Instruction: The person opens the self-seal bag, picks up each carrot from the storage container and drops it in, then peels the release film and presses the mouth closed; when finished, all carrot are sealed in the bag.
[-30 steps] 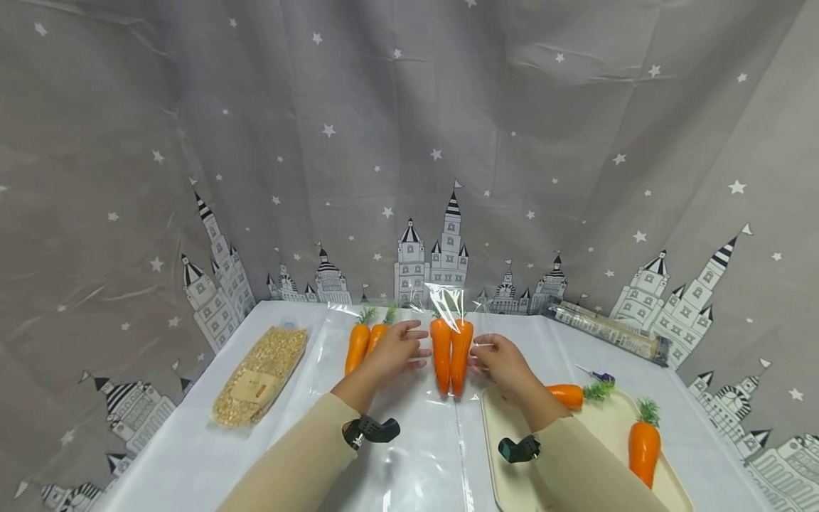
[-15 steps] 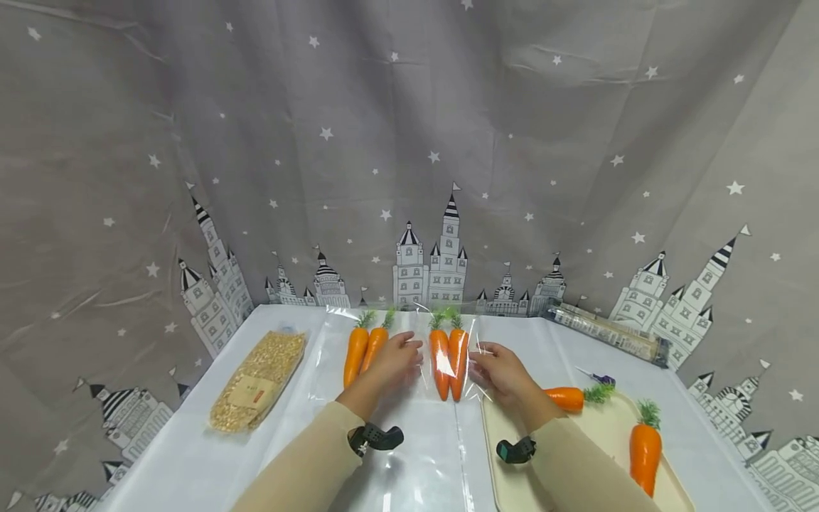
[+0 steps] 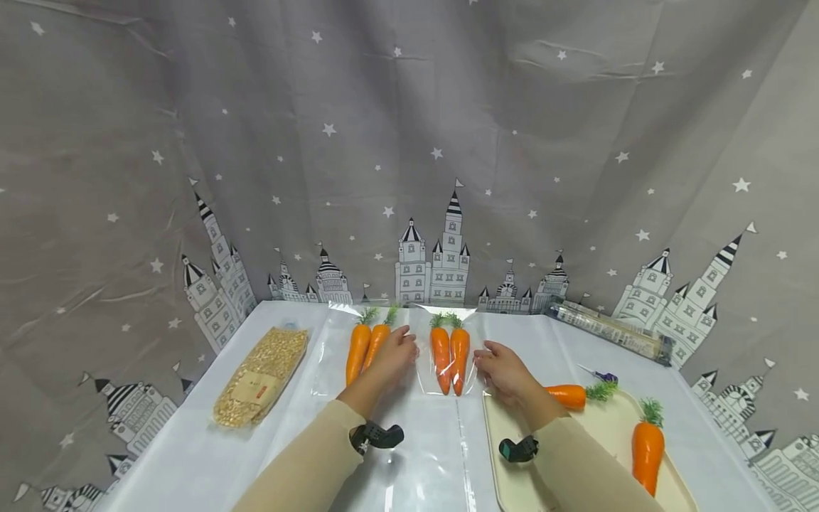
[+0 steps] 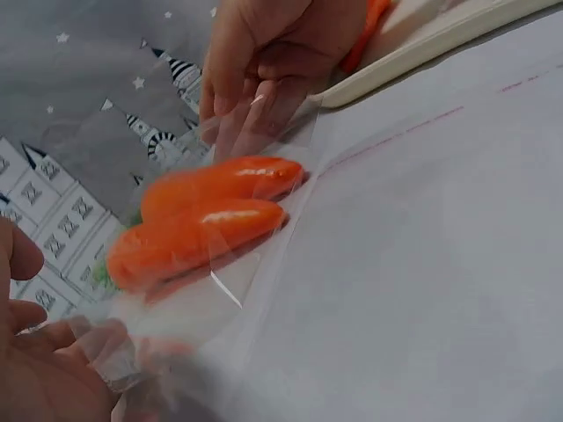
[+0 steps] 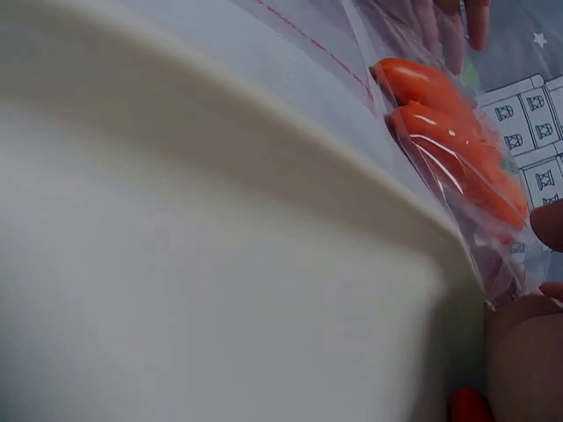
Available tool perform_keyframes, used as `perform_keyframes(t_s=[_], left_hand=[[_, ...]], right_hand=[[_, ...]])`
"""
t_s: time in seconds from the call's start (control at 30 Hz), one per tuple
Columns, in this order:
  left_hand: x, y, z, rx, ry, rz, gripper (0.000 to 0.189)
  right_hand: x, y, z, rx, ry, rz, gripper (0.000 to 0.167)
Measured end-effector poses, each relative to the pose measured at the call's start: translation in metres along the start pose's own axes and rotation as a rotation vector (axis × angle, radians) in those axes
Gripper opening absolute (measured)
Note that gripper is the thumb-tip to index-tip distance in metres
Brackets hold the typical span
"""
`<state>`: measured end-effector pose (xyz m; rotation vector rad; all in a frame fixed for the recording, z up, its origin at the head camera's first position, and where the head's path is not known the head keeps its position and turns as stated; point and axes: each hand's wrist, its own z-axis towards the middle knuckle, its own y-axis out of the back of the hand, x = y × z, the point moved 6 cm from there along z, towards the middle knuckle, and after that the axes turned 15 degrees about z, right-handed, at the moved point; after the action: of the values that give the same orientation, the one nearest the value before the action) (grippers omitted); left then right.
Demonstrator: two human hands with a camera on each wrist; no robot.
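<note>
Two carrots with green tops lie side by side in a clear plastic bag in the middle of the table. At the bag's left edge is my left hand, its fingers loosely extended and the thumb apart from them. My right hand is at the right edge, fingers relaxed. In the left wrist view, the fingertips of both hands touch the film beside the carrots. Another clear bag with two carrots lies left of my left hand, which partly covers it.
A packet of grains lies at the left. To the right is a cream tray with a carrot and another carrot at its far edge. Purple-handled scissors and a long wrapped package lie behind.
The bag with two carrots has come down flat onto the table; its raised top film has settled. Both hands stay at its sides, the left slightly farther from the carrots.
</note>
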<state>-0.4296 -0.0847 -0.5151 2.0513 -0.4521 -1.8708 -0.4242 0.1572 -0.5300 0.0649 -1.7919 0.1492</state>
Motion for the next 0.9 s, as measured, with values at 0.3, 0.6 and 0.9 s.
perform_keyframes(t_s=[0.3,0.6,0.9], left_hand=[[-0.032,0.022,-0.029,-0.134,-0.120,0.437,0.049],[-0.034,0.033,-0.084,-0.006,-0.125,0.670,0.035],[-0.017,0.030,-0.147,0.161,-0.080,0.728,0.031]], right_hand=[[0.014,0.015,-0.028,-0.149,0.066,-0.268,0.063],[0.023,0.027,-0.081,-0.164,0.108,-0.187,0.038],[0.011,0.012,-0.127,0.069,0.159,-0.239,0.033]])
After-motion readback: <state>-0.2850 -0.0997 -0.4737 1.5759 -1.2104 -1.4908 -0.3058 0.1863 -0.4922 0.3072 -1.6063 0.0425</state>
